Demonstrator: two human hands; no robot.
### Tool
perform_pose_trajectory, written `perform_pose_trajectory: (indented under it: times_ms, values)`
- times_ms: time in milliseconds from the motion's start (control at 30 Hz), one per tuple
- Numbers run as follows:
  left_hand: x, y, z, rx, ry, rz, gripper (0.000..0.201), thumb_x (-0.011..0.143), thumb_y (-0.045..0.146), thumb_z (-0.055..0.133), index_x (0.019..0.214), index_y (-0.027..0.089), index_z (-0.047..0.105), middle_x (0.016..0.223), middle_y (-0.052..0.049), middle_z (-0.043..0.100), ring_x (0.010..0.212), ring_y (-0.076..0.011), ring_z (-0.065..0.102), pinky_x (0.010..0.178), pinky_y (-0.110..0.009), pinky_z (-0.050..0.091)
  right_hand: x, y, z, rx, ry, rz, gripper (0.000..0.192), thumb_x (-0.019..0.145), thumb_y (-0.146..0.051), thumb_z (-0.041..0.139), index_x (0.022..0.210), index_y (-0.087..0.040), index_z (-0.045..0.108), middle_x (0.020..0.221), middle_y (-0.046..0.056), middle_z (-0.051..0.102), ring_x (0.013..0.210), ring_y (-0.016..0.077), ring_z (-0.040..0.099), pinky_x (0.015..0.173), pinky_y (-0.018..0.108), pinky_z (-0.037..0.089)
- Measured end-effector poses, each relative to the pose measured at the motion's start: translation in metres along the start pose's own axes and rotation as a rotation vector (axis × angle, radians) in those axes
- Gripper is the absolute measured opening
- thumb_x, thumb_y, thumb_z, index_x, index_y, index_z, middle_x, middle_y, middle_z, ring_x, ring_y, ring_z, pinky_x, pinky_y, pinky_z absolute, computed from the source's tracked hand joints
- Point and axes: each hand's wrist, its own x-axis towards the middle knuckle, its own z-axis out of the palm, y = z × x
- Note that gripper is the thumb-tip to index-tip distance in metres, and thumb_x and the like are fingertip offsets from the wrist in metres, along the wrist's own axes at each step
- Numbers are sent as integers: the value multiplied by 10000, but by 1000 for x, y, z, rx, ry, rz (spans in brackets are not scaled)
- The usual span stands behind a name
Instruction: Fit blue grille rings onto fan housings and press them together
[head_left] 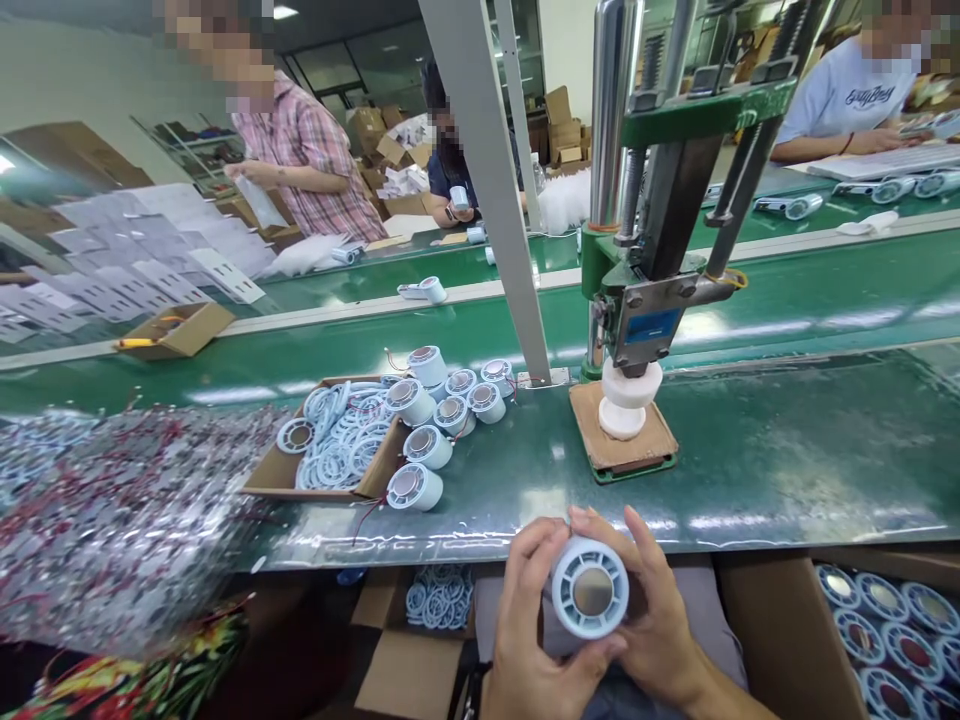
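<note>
Between my two hands is a light blue round fan head, its spoked ring and silver centre facing up toward me. My left hand wraps its left side, with the thumb along the lower edge. Around the right side curl the fingers of my right hand, some of them raised off the rim. Both hands hold it above my lap, just in front of the bench edge. Beyond them stands a hand press with a white round pusher over a white seat on a brown pad.
Several similar blue housings with red wires stand left of the press, beside a carton of blue rings. Wired metal parts are heaped far left. A box of finished-looking round heads sits lower right. People work across the green bench.
</note>
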Motion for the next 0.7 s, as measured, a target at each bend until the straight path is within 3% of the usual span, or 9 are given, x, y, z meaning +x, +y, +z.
perform_pose_trajectory:
  times_ms: [200, 467, 533, 633, 700]
  values:
    - [1, -6, 0, -63, 18, 32, 739, 869, 545, 740, 1492, 257, 468, 1396, -140, 561, 1300, -306, 594, 1061, -394, 535, 5, 1, -1, -121, 9, -143, 774, 1016, -414, 586, 1637, -263, 149, 1304, 120, 726, 1282, 247, 660, 1119, 460, 525]
    - [5, -5, 2, -164, 27, -65, 604, 836, 540, 774, 1344, 256, 615, 1300, -135, 631, 1204, -320, 655, 991, -427, 577, 2, 3, 3, -278, 19, -129, 826, 996, -322, 603, 1644, -247, 95, 1244, 125, 752, 1192, 256, 717, 1040, 451, 584]
    - [10, -8, 2, -178, 56, -111, 579, 809, 525, 804, 1292, 245, 652, 1264, -123, 657, 1177, -311, 667, 978, -411, 579, 4, 3, -2, -311, -38, -109, 835, 983, -278, 602, 1647, -239, 97, 1305, 139, 719, 1232, 257, 693, 1065, 461, 568]
    - [36, -19, 4, -230, 56, -309, 518, 759, 440, 850, 1191, 198, 698, 1138, -103, 708, 1064, -288, 704, 930, -395, 586, 34, -15, -26, -467, -178, -89, 811, 919, -223, 658, 1624, -194, 259, 1483, 177, 580, 1378, 283, 574, 1118, 448, 530]
    - [65, -29, 9, -275, 46, -421, 503, 718, 359, 858, 1153, 162, 703, 1069, -93, 715, 990, -270, 712, 893, -386, 588, 82, -44, -50, -608, -148, -193, 718, 876, -185, 693, 1546, -146, 437, 1506, 177, 557, 1426, 283, 517, 1167, 411, 473]
